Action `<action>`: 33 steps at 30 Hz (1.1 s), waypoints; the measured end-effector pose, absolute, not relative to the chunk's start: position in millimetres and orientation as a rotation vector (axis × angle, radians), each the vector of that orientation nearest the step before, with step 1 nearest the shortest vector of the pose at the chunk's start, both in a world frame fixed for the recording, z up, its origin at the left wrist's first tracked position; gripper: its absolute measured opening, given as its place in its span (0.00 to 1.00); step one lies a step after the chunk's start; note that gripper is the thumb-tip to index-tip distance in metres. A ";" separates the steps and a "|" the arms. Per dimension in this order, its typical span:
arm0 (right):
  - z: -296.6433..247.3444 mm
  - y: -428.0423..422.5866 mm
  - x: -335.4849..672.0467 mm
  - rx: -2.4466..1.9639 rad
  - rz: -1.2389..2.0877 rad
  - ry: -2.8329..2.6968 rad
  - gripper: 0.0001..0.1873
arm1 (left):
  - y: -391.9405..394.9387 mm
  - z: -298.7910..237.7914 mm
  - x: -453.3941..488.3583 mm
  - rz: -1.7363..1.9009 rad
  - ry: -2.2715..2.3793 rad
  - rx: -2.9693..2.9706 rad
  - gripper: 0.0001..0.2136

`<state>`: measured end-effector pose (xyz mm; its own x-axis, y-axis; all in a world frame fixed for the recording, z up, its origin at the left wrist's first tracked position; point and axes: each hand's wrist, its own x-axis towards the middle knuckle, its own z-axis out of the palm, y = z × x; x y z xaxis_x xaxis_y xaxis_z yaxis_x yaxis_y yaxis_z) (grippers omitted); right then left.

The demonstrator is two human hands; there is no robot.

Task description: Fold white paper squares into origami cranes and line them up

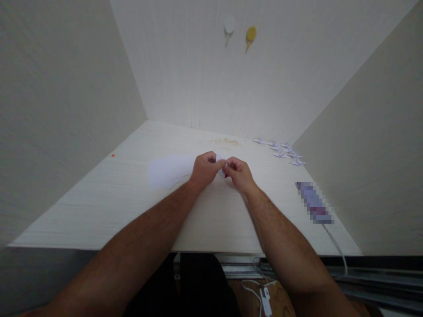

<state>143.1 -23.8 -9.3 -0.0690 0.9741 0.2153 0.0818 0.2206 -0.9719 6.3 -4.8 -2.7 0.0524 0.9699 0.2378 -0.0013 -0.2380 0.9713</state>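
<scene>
Both hands meet over the middle of a pale wooden table [99, 207]. My left hand [205, 168] and my right hand [238, 173] are closed in pinches on one small folded piece of white paper [220, 166], held just above the tabletop. Only a pointed corner of the paper shows between the fingers. A flat white sheet of paper [168, 171] lies on the table just left of my left hand.
Several small folded paper pieces [280, 150] lie in a row at the back right. A blurred-out phone [313, 202] with a white cable [337, 246] rests near the right edge. White and yellow hooks [240, 33] hang on the back wall. Walls close in left and right.
</scene>
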 end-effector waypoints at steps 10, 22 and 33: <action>-7.2 -24.4 141.2 -1.128 1.039 -1.389 0.13 | -6.3 1.8 4.9 1.334 1.061 1.461 0.09; -7.3 -26.3 142.2 -1.277 0.790 -1.526 0.14 | -5.1 2.9 3.5 1.280 1.149 1.523 0.13; 0.9 -27.2 150.3 -1.234 0.690 -1.344 0.08 | 2.4 2.6 -0.4 1.052 0.997 1.054 0.30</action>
